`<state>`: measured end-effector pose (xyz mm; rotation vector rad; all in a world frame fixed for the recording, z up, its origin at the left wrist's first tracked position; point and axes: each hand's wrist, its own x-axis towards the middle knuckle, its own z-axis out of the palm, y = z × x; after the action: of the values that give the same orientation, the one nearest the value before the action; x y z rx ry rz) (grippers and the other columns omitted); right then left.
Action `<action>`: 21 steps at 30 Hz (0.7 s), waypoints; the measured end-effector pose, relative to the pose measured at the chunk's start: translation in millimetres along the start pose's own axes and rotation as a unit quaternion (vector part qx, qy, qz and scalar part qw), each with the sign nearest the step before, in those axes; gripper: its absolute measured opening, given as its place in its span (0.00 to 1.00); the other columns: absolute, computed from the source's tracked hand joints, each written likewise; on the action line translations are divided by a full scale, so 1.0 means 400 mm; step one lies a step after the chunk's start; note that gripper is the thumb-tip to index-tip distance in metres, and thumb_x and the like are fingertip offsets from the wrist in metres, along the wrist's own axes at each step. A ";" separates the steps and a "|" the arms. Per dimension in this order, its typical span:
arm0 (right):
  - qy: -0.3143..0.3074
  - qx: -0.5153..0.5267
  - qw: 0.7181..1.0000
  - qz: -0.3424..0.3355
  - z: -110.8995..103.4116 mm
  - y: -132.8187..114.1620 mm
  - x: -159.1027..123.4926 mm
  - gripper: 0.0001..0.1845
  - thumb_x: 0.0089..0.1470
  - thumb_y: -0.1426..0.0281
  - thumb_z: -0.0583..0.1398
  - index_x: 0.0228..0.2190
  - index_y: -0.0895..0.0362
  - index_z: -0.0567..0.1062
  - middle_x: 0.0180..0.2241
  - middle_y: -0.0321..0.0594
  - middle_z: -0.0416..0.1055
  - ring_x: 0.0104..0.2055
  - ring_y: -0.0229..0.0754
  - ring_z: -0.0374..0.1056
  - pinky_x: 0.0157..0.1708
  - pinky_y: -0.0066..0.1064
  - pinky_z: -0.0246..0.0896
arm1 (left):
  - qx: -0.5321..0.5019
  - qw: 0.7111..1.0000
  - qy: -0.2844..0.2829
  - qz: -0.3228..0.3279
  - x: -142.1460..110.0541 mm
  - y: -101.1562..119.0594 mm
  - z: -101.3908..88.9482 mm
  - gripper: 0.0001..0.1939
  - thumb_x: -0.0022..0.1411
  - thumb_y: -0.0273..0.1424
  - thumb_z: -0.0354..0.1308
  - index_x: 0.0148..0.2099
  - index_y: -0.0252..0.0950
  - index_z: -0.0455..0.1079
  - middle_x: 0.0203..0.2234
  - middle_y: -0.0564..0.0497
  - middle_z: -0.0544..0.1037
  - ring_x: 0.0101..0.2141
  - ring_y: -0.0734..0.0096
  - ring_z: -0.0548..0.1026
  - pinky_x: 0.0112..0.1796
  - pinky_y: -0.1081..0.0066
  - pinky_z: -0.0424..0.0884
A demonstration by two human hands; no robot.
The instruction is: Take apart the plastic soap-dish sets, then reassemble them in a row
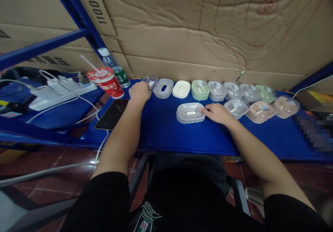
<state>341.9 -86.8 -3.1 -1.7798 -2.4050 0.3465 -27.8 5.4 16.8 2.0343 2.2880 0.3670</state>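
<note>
My left hand (140, 92) is at the left end of the back row, its fingers closed on the edge of a clear plastic lid (153, 80); the hand partly covers it. Nearer the front edge lies a grey soap box (190, 117) without a clear lid, with a white oval piece in its middle. My right hand (217, 113) has its thumb on the right rim of this box, the other fingers bent beside it. Next to the lid are a grey tray (158, 92) with an oval slot and a cream shallow dish (181, 89).
Several lidded soap boxes, such as a green one (200, 92) and a pink one (261, 113), stand to the right on the blue table (166, 138). A red cup (110, 86), a water bottle (121, 75), a phone (110, 115) and a power strip (65, 90) are at left.
</note>
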 end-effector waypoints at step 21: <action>0.175 0.117 0.978 0.000 -0.008 -0.002 -0.009 0.33 0.65 0.44 0.60 0.58 0.55 0.76 0.37 0.44 0.82 0.37 0.50 0.76 0.37 0.38 0.62 | -0.330 0.908 0.062 0.249 -0.156 0.167 -0.025 0.23 0.77 0.46 0.48 0.63 0.39 0.68 0.34 0.49 0.83 0.34 0.67 0.82 0.39 0.68 0.77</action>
<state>343.1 -90.3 0.2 -1.5847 -2.0311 0.2744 43.2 -50.4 33.7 2.1799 1.3433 1.1409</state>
